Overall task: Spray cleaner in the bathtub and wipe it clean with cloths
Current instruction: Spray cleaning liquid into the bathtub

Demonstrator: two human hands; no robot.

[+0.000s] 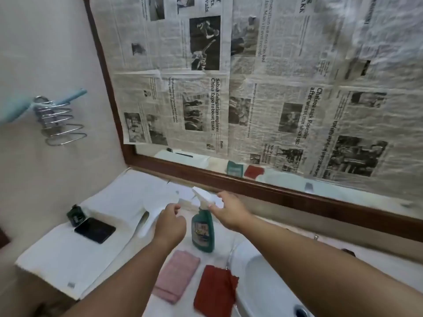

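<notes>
"Standing where, the spray bottle [203, 232]?"

"Upright on the white paper [68, 255] that covers the counter. Green body, white trigger head on top."

"And the hands?"

"The right hand [230, 212] is at the bottle's right, with its thumb and fingers curled round the trigger head. The left hand [170, 225] is just left of the bottle and apart from it, fingers curled in. A white folded piece [146, 223] lies at its fingertips, but whether it is gripped I cannot tell."

"The cloths?"

"Two, both nearer the person than the bottle, flat on the paper. The pink cloth [176, 275] lies just in front of the bottle, a little to the left. The red cloth [215, 290] is right of the pink one, just beside the rim of the white basin [263, 271], which sits to the bottle's front right."

"Anything further left of the bottle?"

"A black phone [95, 229] lying flat, with a small dark jar [75, 215] just beside its far corner. Behind the bottle runs the wooden frame [286, 195] of a mirror [288, 179] pasted over with newspaper [263, 99]. Up on the wall to the bottle's left hangs a wire rack [59, 121] holding a light blue thing [13, 108]"
</notes>
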